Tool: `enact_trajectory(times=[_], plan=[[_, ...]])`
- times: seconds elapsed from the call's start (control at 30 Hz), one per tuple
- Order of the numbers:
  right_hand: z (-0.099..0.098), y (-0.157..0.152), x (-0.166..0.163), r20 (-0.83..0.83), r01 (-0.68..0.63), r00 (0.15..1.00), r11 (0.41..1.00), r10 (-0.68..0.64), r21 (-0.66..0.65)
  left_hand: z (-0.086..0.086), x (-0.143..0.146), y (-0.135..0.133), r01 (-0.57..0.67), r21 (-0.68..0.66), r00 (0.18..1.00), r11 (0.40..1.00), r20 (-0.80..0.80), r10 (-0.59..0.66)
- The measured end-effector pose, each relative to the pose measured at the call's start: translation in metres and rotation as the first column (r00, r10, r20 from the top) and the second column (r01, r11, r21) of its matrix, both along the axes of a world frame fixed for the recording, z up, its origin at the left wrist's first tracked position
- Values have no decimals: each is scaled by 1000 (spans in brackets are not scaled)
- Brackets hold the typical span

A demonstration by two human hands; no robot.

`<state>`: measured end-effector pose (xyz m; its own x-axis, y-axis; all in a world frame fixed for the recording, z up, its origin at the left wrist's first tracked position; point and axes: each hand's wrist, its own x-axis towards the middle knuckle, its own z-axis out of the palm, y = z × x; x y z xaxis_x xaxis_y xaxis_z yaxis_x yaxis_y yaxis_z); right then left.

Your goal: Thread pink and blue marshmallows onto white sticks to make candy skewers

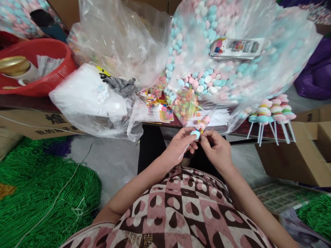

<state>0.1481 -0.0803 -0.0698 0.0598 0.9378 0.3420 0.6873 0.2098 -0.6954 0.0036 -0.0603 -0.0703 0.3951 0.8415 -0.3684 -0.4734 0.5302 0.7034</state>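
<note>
Just in front of my body, at the table's near edge, my left hand [181, 144] is closed on a candy skewer [196, 134]. Its white stick slants down to the left below a pale blue piece, with pink pieces and small coloured bits above. My right hand [216, 147] is beside the skewer, thumb and fingers pinched close to its coloured middle; what they pinch is hidden. Beyond my hands lie a bag of small gummy candies [184, 103], a pile of white sticks [216, 117] and printed cards [160, 112].
A large clear bag of pastel candies [207, 81] carries a stack of printed packets [236, 48]. Finished-looking skewers [271, 110] overhang the table's right edge. A red basket [57, 69] and white plastic bag [88, 93] are left; green strings [51, 186] and a cardboard box [297, 155] flank me.
</note>
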Motion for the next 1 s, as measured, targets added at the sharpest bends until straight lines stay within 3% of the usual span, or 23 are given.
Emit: enact_trajectory(times=[0.1,0.23,0.7,0.9,1.0], plan=[[3,0,-3,40,59,997,994,-63,87,-1,3,-1,-49,89,993,995,-100,58],[3,4,-4,112,41,992,993,-53,110,0,7,-1,-63,128,969,990,-230,92],[4,15,-1,326,41,941,988,-88,150,-6,7,-1,-24,223,937,975,-336,100],[15,5,-8,301,-56,954,980,-4,189,-8,6,-3,-51,257,913,965,-379,149],[16,1,-8,181,-37,983,994,17,107,-4,5,-4,18,187,962,982,-272,34]])
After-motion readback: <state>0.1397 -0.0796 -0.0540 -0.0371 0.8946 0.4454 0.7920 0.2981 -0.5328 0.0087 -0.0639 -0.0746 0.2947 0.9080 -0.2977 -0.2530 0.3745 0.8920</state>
